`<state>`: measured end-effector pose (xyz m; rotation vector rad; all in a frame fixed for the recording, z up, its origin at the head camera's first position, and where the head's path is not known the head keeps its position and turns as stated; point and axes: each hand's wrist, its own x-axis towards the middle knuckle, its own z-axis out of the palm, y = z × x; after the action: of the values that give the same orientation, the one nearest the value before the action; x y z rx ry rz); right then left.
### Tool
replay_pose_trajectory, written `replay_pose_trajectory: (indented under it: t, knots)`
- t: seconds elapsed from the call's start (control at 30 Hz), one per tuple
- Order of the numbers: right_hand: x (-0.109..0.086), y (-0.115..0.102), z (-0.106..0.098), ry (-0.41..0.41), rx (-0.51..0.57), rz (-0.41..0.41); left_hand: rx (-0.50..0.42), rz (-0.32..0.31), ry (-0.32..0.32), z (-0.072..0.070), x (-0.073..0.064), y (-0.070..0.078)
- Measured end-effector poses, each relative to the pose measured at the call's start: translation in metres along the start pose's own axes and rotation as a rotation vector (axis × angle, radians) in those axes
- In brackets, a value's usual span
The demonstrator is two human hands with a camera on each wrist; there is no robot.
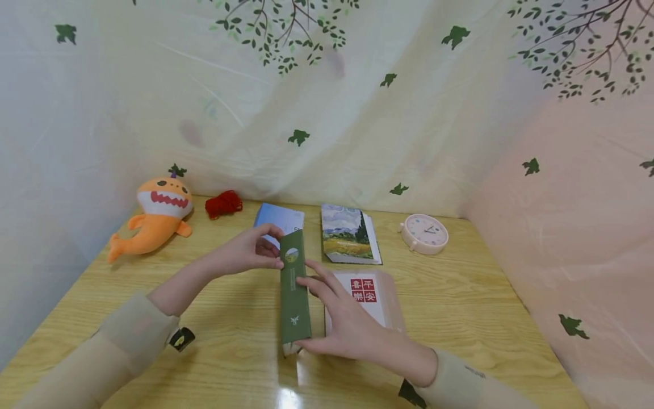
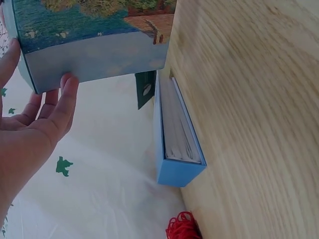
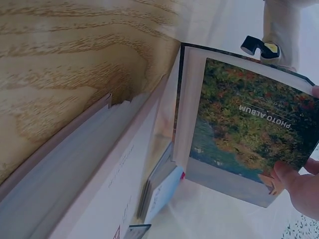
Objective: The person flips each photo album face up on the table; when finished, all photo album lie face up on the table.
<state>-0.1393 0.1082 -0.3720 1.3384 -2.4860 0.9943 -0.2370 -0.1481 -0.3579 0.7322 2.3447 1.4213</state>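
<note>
Both hands hold a photo album (image 1: 294, 295) upright, its green spine turned up. My left hand (image 1: 261, 248) grips the far end, and in the left wrist view the fingers of that left hand (image 2: 40, 119) lie against the album's painted cover (image 2: 99, 55). Near the closer end, my right hand (image 1: 347, 312) holds the right side, fingers at the spine and thumb by the lower corner. The right wrist view shows the words PHOTO ALBUM on the cover (image 3: 244, 134), with part of the right hand (image 3: 299, 191) at its edge.
A pink-edged book with red characters (image 1: 393, 301) lies beside the right hand. Behind are a blue book (image 1: 278, 215), a landscape-covered book (image 1: 347, 233) and a pink clock (image 1: 424, 233). Red yarn (image 1: 223, 204) and an orange plush shark (image 1: 158, 221) sit at the back left.
</note>
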Motion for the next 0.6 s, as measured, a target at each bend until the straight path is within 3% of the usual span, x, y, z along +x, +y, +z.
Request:
replay_pose_trajectory:
  t: [0.23,0.47,0.6]
  knots:
    - [0.007,0.005,0.009,0.008,0.139,-0.004,-0.045,-0.024,0.015,-0.004,-0.006,-0.01]
    - [0.014,0.007,0.018,-0.051,0.343,0.113,-0.017,-0.037,0.02,-0.009,-0.012,-0.019]
    - [0.017,0.008,0.022,-0.08,0.396,0.151,-0.019,-0.033,0.021,-0.011,-0.016,-0.022]
